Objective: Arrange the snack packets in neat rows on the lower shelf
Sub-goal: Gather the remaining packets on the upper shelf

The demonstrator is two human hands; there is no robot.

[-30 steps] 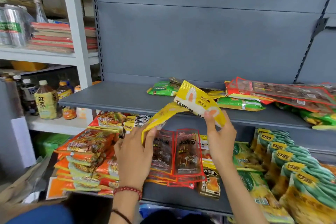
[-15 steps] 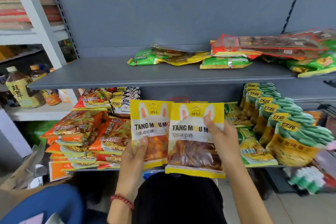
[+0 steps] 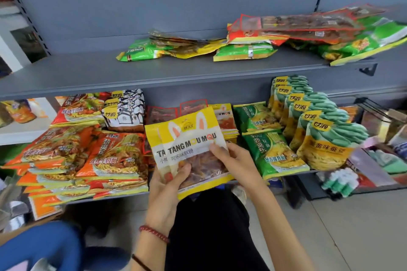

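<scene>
Two yellow candy packets with rabbit ears on them overlap in front of the lower shelf. My left hand grips their bottom edge, thumb on the front. My right hand pinches the front packet's right side. Behind them on the lower shelf lie more yellow candy packets and red-edged packets. Orange noodle packets are piled at the left, green noodle packets lie at the right, and green-and-yellow bean bags stand in a row further right.
The grey upper shelf holds loose green, yellow and red-edged packets at its back right. A blue object sits at the lower left. A white shelving unit with bottles stands to the left. More goods lie on the floor at the right.
The two yellow packets, held side by side half a second ago, now overlap into one stack. The view has swung right and downward.
</scene>
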